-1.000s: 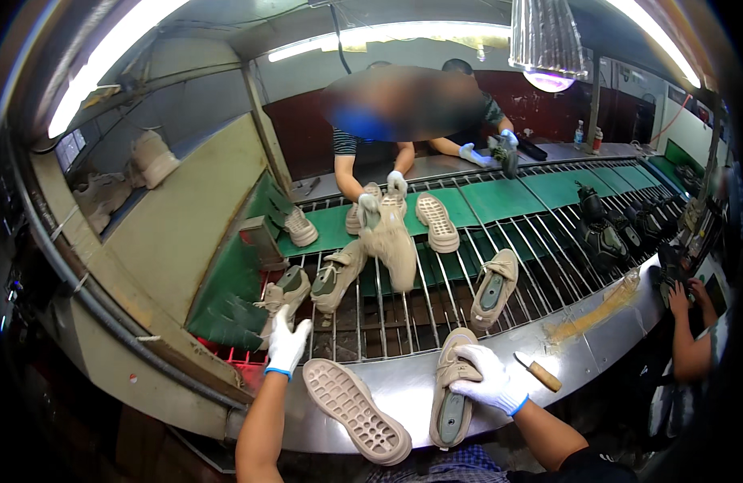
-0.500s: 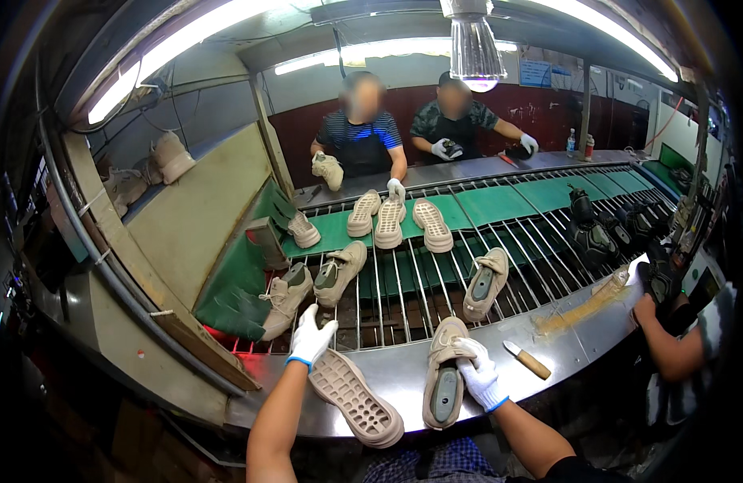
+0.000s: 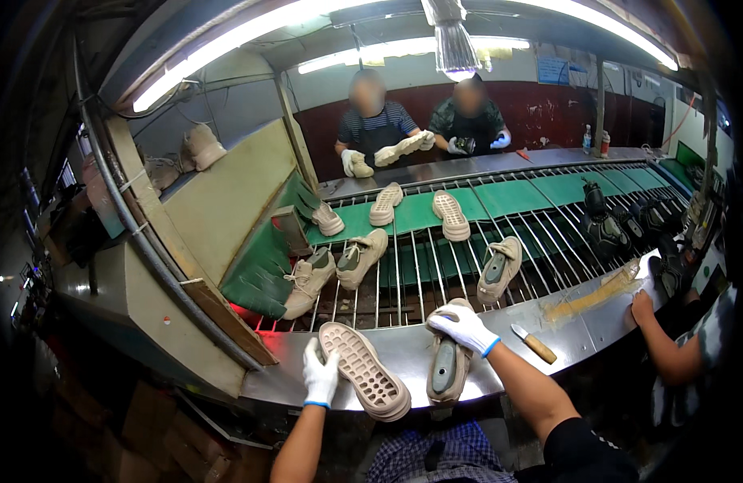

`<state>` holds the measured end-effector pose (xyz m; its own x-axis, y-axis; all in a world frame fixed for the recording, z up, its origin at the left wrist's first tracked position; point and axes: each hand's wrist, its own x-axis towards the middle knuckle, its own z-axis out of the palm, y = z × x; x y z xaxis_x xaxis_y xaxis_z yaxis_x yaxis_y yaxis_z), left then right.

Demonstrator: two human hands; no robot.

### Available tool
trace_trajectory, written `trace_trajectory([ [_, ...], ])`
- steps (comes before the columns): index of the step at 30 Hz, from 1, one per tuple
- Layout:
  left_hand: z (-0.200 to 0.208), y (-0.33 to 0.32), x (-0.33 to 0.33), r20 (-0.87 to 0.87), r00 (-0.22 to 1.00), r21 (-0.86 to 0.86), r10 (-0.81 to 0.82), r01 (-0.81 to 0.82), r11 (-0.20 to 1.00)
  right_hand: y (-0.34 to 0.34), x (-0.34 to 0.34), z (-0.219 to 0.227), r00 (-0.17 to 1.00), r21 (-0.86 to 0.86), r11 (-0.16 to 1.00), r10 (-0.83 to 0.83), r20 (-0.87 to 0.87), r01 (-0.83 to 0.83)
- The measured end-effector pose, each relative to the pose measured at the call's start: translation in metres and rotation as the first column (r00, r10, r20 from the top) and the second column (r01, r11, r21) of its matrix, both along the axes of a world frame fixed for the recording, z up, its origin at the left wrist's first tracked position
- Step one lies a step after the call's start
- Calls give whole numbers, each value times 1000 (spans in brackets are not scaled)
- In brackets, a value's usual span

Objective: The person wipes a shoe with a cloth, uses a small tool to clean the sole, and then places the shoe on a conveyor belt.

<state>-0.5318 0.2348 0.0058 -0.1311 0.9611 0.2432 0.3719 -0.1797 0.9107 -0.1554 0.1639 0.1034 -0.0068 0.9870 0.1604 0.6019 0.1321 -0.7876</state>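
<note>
Head view: at the lower centre of the frame, the left hand [image 3: 321,377] is now at the left edge of the upturned shoe [image 3: 365,372], where half a second ago it was up beyond that shoe's upper end; its thumb and fingers stand apart, and whether they grip the edge I cannot tell. The right hand [image 3: 465,328] has moved from the side of the upright shoe [image 3: 445,377] onto its front part, its fingers clamped over it, so the toe is mostly hidden while the insole end shows below. Both beige shoes remain side by side on the metal ledge [image 3: 584,334] along the lower edge of the rack, and the wooden-handled knife [image 3: 539,348] still lies just right of the right hand. At upper centre, a co-worker in a striped shirt [image 3: 370,121], who had one hand down on the middle of three upturned shoes, now holds a shoe [image 3: 403,149] and another beige item in gloved hands, leaving two upturned shoes [image 3: 449,216] on the green strip [image 3: 512,196]. The co-worker beside them [image 3: 470,113] has drawn both hands in near a dark item [image 3: 465,145]. Left of centre, two laced shoes [image 3: 363,259] stay on the rods.
</note>
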Motion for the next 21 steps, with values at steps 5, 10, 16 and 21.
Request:
trace_trajectory([
  [5, -4, -40, 11, -68, 996, 127, 59, -50, 991, -8, 25, -44, 665, -23, 978, -157, -730, 205],
  [10, 62, -67, 57, -225, 969, 371, -100, 180, 911, -65, 21, -53, 915, 156, 984, -20, -402, 90],
  [16, 72, -25, 68, -357, 894, 257, -269, 371, 892, -142, -19, -31, 992, 366, 922, 128, 16, -125],
  [21, 82, 67, 86, -501, 820, 99, -276, 371, 923, -175, -13, -40, 994, 379, 925, 67, -85, -30],
])
